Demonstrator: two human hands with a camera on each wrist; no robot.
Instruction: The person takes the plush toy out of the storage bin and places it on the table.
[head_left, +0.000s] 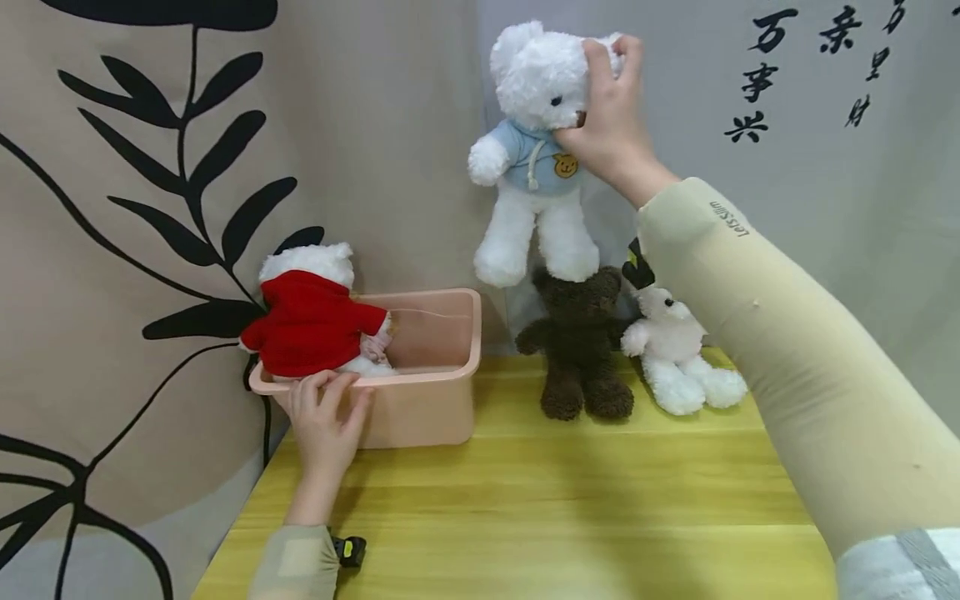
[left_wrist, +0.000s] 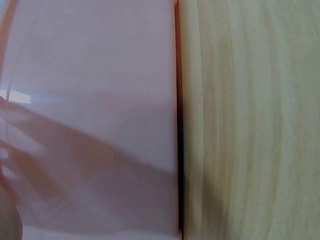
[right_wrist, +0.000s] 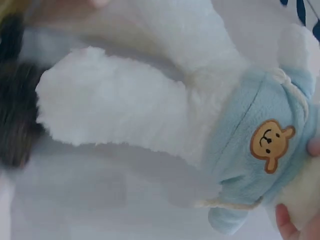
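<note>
While the left hand [head_left: 326,417] curls over the bin [head_left: 427,412] at the surface [head_left: 525,517]'s back-left corner, the raised right hand [head_left: 618,121], sleeve [head_left: 810,358] lettered "LetsSlim", clutches the blue-shirted bear [head_left: 536,187].

Pink bin [head_left: 420,412]: room at the right end, red-clad bear [head_left: 311,325] jamming the left!
Counter [head_left: 562,508]: open lane front centre, brown bear [head_left: 581,350] standing behind!

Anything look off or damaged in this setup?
Nothing looks spilled or damaged. One mild oddity: the red-topped bear is at the left end of the pink bin, back turned and upper body sticking out, while the blue-topped bear shows its front.
</note>
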